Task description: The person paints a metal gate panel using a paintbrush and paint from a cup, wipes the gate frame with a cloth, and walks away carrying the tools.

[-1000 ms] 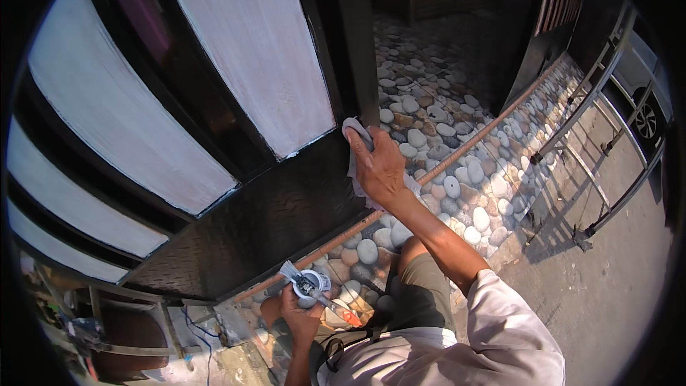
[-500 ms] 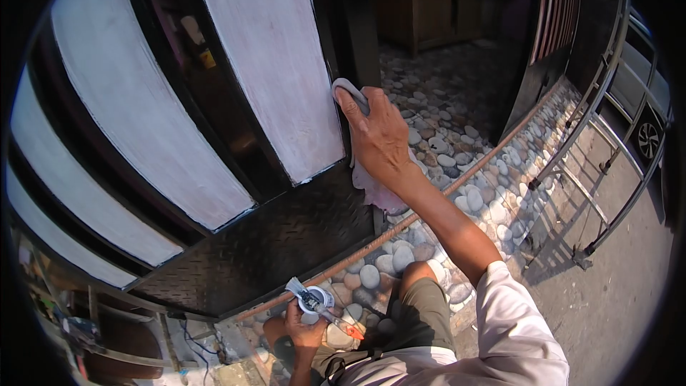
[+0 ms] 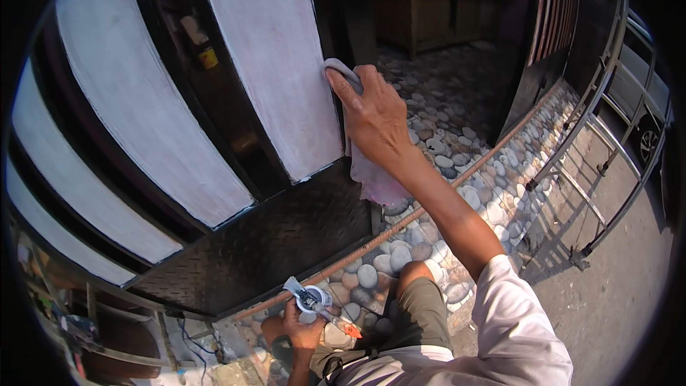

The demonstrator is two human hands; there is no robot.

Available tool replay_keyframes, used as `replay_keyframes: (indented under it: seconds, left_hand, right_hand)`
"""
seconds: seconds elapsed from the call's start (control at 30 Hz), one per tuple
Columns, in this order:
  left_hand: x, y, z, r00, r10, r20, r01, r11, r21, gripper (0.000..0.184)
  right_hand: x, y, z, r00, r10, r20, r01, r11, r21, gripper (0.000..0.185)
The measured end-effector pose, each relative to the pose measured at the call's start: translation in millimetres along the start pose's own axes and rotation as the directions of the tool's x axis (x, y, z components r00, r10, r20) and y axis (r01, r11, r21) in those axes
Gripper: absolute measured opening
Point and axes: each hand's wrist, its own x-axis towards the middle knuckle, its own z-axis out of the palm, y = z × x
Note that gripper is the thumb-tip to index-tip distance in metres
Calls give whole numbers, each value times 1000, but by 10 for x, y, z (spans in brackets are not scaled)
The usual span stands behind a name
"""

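Note:
My right hand (image 3: 379, 114) is closed on a pale rag (image 3: 375, 182), whose folded edge presses against the black frame beside a white-painted slat (image 3: 275, 64) of the gate. The rag's loose end hangs below the wrist and has pinkish stains. Low in front of my body, my left hand (image 3: 304, 329) grips a small white cup (image 3: 319, 293). A paintbrush (image 3: 294, 286) lies across the cup, bristles to the upper left and its orange handle end to the lower right. Dark and whitish stuff shows inside the cup.
A patterned black panel (image 3: 257, 243) forms the gate's lower part. Beneath it runs a brownish rail (image 3: 371, 244) over a pebble floor (image 3: 493, 193). On the right stands a metal ladder-like frame (image 3: 572, 171), with a parked car (image 3: 643, 100) behind. Cables and clutter lie lower left.
My right hand has slid the rag a little upward and left along the slat's edge. The left hand with the cup and paintbrush stays about where it was.

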Motion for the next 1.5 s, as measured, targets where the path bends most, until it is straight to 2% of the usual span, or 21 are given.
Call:
replay_keyframes:
  seconds: [0.07, 0.27, 0.33, 0.53, 0.83, 0.97, 1.17, 1.3, 1.5]
  left_hand:
    - [8, -67, -24, 1000, 5, -9, -4, 998, 64, 61]
    - [-21, -34, -6, 1000, -24, 3, 24, 1000, 16, 61]
    - [-33, -89, -16, 1000, -14, 1, 14, 1000, 25, 61]
    - [-4, -77, 13, 1000, 16, 3, -16, 999, 35, 61]
    - [-64, -110, 36, 1000, 4, -23, -4, 999, 34, 59]
    - [-67, -195, 16, 999, 33, -10, -32, 998, 58, 60]
    - [11, -259, 23, 999, 50, -12, -50, 999, 0, 62]
    - [72, -247, 52, 999, 10, 45, -6, 996, -91, 57]
    - [79, -167, 53, 999, -1, 38, 2, 1000, -21, 58]
  right_hand:
    - [-38, 16, 32, 999, 25, 34, -26, 999, 19, 53]
    - [59, 12, 4, 999, 51, -10, -51, 998, 36, 53]
    - [-1, 13, 4, 999, 28, 30, -28, 1000, 6, 52]
    - [96, 9, 7, 999, 7, -34, -7, 1000, -6, 52]
    - [-392, 43, 66, 993, 49, 105, -51, 999, 13, 51]
    - [-176, 47, 62, 1000, 21, 11, -22, 999, 24, 51]
    - [476, 114, -55, 993, -27, -113, 25, 1000, -15, 52]
    - [455, 137, -53, 997, -29, -72, 30, 999, 13, 53]
    - [953, 136, -183, 995, -17, -96, 17, 1000, 1, 50]
